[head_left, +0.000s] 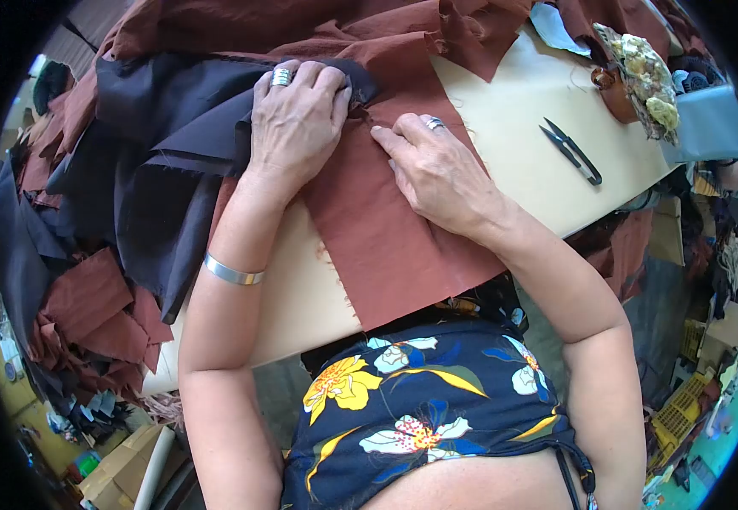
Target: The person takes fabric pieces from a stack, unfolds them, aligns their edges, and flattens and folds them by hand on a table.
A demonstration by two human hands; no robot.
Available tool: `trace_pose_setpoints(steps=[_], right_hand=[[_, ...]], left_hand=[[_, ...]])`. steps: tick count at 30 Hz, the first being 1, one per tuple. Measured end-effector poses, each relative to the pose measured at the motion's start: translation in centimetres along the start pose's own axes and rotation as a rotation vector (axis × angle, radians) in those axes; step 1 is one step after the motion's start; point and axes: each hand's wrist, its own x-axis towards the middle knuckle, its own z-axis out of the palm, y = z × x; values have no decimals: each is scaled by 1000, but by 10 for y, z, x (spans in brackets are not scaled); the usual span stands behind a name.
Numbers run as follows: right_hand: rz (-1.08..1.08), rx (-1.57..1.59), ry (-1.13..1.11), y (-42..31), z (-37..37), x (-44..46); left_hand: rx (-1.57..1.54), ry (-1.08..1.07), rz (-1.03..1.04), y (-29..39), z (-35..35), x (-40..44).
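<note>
My left hand, with a ring, is closed over the edge of a black cloth, its fingers bent and their tips partly hidden. Close by on the right, my right hand has bent fingers gathered on a rust-brown strip of cloth. That strip lies lengthwise toward my body, with frayed edges, and is puckered between the two hands. The black cloth bunches to the left over more rust-brown cloth.
Black thread snips lie on the pale tabletop to the right. Beyond them stand a small brown pot and a crusty yellowish piece. Rust-brown scraps hang at the left edge. A yellow crate is on the floor.
</note>
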Motion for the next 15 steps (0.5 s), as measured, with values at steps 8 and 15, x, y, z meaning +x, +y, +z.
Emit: trace_pose_setpoints(steps=[8, 15], right_hand=[[-70, -132, 88, 4, 11, 6], [-47, -133, 65, 3, 11, 4]], left_hand=[[-30, -290, -223, -1, -2, 29], [-131, -125, -68, -18, 12, 19]])
